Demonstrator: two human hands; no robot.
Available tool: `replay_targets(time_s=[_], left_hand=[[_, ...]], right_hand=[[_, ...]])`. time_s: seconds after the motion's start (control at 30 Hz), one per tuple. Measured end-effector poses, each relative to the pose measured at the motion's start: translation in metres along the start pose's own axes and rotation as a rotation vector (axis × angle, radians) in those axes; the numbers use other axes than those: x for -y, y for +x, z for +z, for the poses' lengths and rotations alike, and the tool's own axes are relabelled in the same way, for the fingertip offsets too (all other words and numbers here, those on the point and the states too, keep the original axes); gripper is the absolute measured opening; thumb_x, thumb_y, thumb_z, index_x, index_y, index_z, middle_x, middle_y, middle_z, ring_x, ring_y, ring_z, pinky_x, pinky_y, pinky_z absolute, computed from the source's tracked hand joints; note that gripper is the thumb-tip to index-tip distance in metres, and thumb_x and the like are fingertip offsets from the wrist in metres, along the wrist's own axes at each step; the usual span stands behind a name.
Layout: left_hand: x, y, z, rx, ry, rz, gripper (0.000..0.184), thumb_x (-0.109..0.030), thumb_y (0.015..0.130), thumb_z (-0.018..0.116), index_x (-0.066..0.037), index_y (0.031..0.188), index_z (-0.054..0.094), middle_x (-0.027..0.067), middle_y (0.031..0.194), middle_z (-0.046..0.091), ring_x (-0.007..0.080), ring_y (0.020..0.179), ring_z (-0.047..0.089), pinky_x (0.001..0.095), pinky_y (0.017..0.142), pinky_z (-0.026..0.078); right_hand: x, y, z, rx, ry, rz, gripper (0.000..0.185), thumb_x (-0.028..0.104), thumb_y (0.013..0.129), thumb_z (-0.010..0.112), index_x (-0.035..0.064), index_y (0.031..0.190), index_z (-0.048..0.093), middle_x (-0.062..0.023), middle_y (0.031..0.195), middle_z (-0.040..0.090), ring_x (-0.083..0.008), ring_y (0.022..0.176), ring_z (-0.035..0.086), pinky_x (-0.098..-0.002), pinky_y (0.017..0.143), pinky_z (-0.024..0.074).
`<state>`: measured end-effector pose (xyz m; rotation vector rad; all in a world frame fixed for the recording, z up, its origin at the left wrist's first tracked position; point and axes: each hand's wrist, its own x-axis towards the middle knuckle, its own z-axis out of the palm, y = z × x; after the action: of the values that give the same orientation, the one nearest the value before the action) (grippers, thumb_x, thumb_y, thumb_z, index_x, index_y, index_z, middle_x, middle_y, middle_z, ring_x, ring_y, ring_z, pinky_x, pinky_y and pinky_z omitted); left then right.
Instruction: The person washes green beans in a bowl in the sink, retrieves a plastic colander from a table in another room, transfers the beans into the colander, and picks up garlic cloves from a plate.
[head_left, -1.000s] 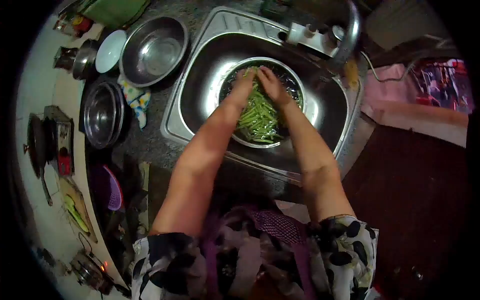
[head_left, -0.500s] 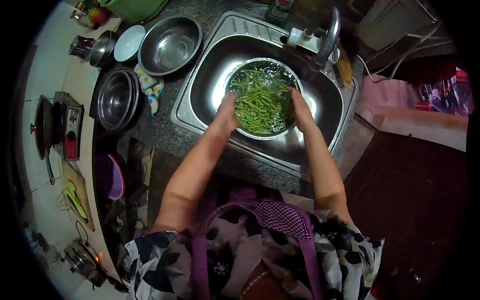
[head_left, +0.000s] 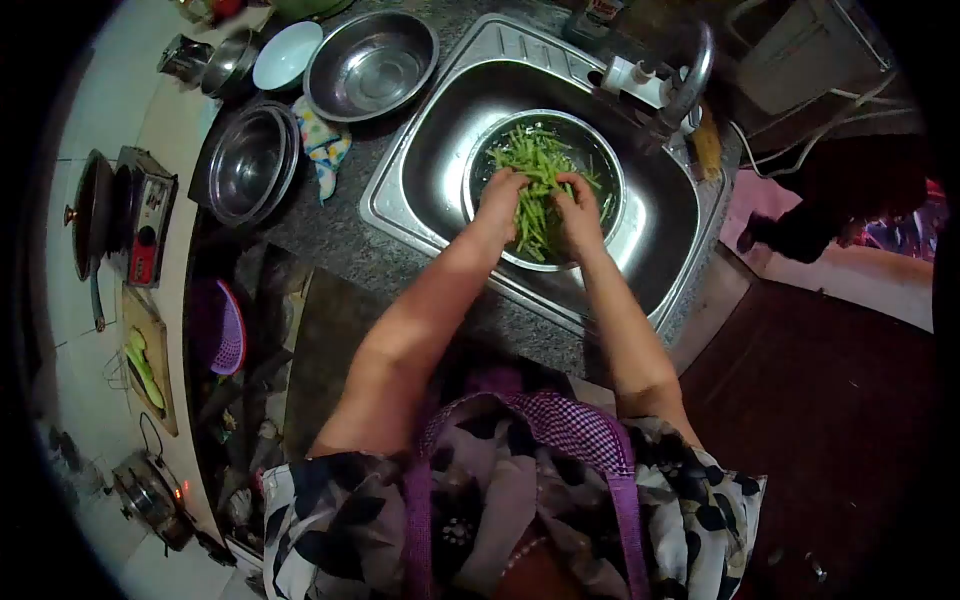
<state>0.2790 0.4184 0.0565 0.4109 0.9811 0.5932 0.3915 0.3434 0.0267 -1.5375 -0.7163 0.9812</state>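
Cut green beans [head_left: 538, 158] are bunched in a round metal bowl [head_left: 482, 140] of water, which stands in a stainless steel sink [head_left: 655, 235]. My left hand [head_left: 500, 203] grips the bunch from its left side, the fingers curled over the beans. On the opposite side my right hand [head_left: 577, 212] closes round more of them, the fingers bent inward. Bean pieces stick up above the rim and between my hands. My palms and the lower part of the heap are partly hidden.
A curved faucet [head_left: 700, 65] rises behind the sink. Metal basins [head_left: 372, 65], a white bowl [head_left: 287, 55] and a spotted cloth [head_left: 322, 150] are on the left counter. Farther left are a stove [head_left: 148, 220] and a cutting board [head_left: 165, 385]. A dark-clothed person [head_left: 850, 195] appears at right.
My hands have moved from the bowl's sides inward, closing round the beans. The spread beans are now gathered and heaped. A person has come into view at right; the view has shifted slightly.
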Motion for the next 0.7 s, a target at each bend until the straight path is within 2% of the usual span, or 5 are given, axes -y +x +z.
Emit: replay_targets(time_s=[0.07,0.17,0.33,0.57,0.7], left_hand=[[-0.001,-0.001,-0.01,0.124,0.008,0.003,0.032,-0.003,0.073,0.047,0.002,0.104,0.052,0.0115,0.09,0.058,0.0203,0.075,0.059,0.0305,0.066,0.049],[-0.016,-0.026,-0.003,0.141,0.132,0.008,0.036,0.001,0.069,0.045,0.001,0.103,0.054,0.0113,0.096,0.056,0.0208,0.083,0.056,0.0314,0.071,0.047],[-0.02,-0.04,-0.017,0.062,0.195,-0.064,0.044,-0.005,0.072,0.05,-0.011,0.115,0.05,0.0101,0.11,0.05,0.024,0.098,0.047,0.0446,0.083,0.038],[-0.006,0.0,-0.061,0.106,0.189,-0.123,0.048,-0.011,0.078,0.053,-0.008,0.124,0.04,0.0079,0.11,0.048,0.0226,0.102,0.043,0.0395,0.084,0.039],[-0.02,0.006,-0.07,0.167,0.287,-0.039,0.046,-0.011,0.078,0.053,-0.007,0.122,0.041,0.0077,0.106,0.051,0.0209,0.095,0.046,0.0337,0.083,0.038]], right_hand=[[0.014,-0.005,-0.009,0.071,0.038,0.078,0.032,0.005,0.072,0.054,0.008,0.104,0.054,-0.008,0.11,0.05,-0.0173,0.1,0.048,-0.0264,0.085,0.0376],[0.033,-0.021,-0.015,0.051,-0.509,-0.31,0.031,0.006,0.074,0.05,0.0086,0.105,0.053,-0.0118,0.123,0.042,-0.0252,0.114,0.041,-0.03,0.094,0.0323],[0.024,-0.051,0.004,0.625,-1.325,-0.229,0.065,0.027,0.07,0.065,0.0295,0.128,0.038,-0.0101,0.144,0.005,-0.0403,0.129,0.006,-0.0644,0.094,0.0171],[0.003,-0.015,0.021,0.408,-1.385,-0.209,0.067,0.019,0.07,0.065,0.0304,0.129,0.035,-0.0071,0.143,0.013,-0.0415,0.129,0.011,-0.0623,0.095,0.0203],[0.027,-0.015,0.012,0.222,-1.108,-0.344,0.056,0.015,0.069,0.064,0.0192,0.121,0.046,-0.0173,0.133,0.031,-0.0364,0.122,0.03,-0.0458,0.099,0.0283]])
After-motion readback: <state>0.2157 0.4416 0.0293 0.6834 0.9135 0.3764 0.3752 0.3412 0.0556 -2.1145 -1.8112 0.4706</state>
